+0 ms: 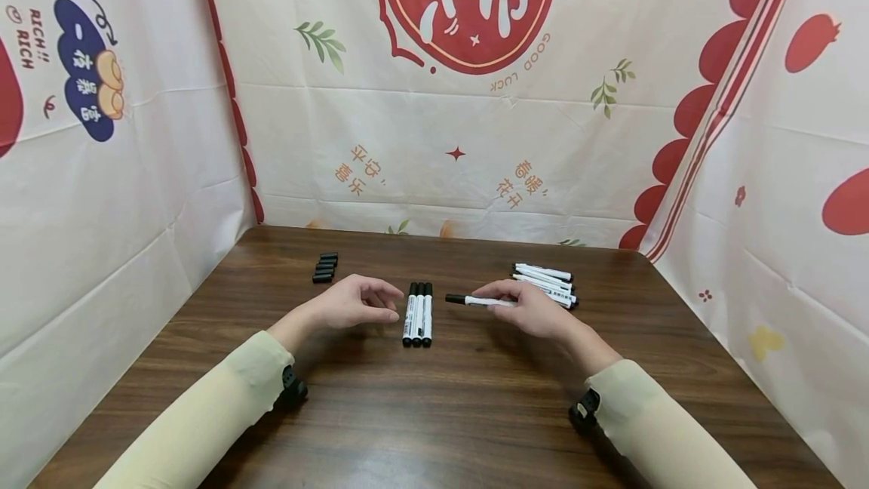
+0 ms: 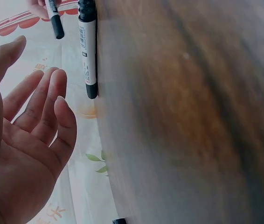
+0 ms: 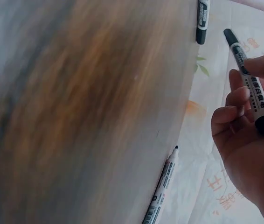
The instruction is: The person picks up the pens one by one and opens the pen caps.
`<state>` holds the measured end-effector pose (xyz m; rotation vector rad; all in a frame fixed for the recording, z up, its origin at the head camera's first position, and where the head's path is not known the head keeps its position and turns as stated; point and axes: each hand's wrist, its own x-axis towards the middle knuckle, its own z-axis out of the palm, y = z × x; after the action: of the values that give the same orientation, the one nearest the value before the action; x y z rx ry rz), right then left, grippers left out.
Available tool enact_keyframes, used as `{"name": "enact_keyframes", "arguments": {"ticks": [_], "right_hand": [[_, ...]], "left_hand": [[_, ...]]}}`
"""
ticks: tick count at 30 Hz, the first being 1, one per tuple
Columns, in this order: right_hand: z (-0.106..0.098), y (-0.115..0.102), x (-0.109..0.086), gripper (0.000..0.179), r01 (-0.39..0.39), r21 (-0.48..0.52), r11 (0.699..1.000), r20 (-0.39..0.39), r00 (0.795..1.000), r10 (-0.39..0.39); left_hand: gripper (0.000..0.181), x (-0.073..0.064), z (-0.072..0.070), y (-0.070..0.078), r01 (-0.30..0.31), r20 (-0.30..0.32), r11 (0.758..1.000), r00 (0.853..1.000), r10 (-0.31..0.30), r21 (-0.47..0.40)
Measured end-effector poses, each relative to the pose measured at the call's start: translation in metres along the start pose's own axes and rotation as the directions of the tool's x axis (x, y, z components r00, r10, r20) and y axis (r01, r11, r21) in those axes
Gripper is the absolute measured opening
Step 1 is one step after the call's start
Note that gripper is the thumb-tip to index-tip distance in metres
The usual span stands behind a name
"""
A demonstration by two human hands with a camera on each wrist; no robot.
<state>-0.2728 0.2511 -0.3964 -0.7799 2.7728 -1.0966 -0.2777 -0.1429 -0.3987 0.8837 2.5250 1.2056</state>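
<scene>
Between thumb and fingers my right hand [image 1: 526, 308] pinches a white marker [image 3: 253, 86] with a black cap [image 1: 455, 298]; it points left, above the table. Left of it, several capped markers [image 1: 417, 315] lie side by side in a row, black caps toward the back. My left hand [image 1: 356, 302] hovers just left of that row, fingers loosely bent, holding nothing. The left wrist view shows its palm and spread fingers [image 2: 34, 107] apart from the nearest row marker [image 2: 88, 53]. Beyond my right hand lies a group of white markers [image 1: 546, 281], at least one uncapped.
Several loose black caps [image 1: 326, 266] lie at the back left of the brown wooden table [image 1: 407, 421]. A printed white cloth [image 1: 434, 127] hangs behind the table and along both sides. Black wrist cameras [image 1: 292, 383] sit on both sleeves.
</scene>
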Motion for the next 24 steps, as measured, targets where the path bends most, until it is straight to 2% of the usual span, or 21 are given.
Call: {"name": "enact_keyframes", "arguments": {"ticks": [13, 24], "right_hand": [[0.007, -0.029, 0.000, 0.027, 0.089, 0.149, 0.985, 0.009, 0.996, -0.091], [0.015, -0.040, 0.003, 0.029, 0.144, 0.219, 0.965, 0.028, 0.988, -0.154]], "left_hand": [[0.044, 0.002, 0.010, 0.013, -0.059, -0.025, 0.997, 0.998, 0.058, -0.042], [0.038, 0.007, 0.024, 0.032, -0.124, -0.031, 0.989, 0.992, 0.121, -0.086]]}}
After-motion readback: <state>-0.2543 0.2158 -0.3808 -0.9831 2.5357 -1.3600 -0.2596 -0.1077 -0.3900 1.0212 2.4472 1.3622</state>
